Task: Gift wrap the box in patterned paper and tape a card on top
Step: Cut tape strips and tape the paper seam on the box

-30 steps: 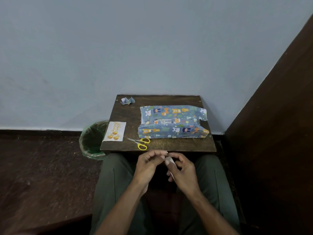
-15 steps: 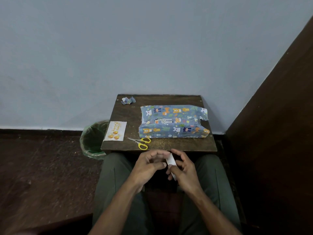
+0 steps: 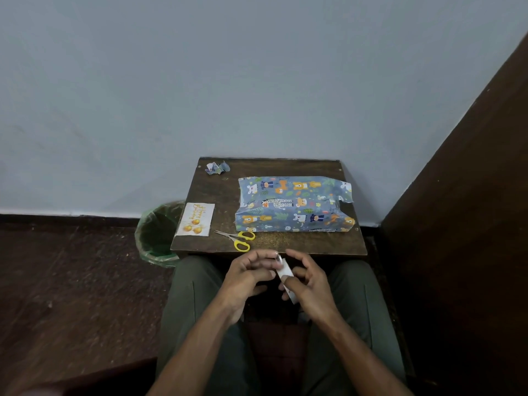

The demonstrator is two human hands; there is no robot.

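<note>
The box (image 3: 294, 205), wrapped in blue paper with animal prints, lies on the right half of the small dark wooden table (image 3: 314, 242); a loose paper flap sticks out at its right end. A white birthday card (image 3: 196, 219) with golden balloons lies at the table's left edge. Over my lap, just in front of the table, my right hand (image 3: 307, 282) grips a small white tape roll (image 3: 285, 271). My left hand (image 3: 248, 277) picks at the roll's top with curled fingertips.
Yellow-handled scissors (image 3: 239, 239) lie near the table's front edge. Scraps of wrapping paper (image 3: 217, 168) sit at the far left corner. A green-lined waste bin (image 3: 155, 232) stands on the floor to the left. A dark wooden panel (image 3: 457, 224) rises on the right.
Both hands stay over my lap. The right hand's fingers have spread a little, and more of the white roll shows between the hands.
</note>
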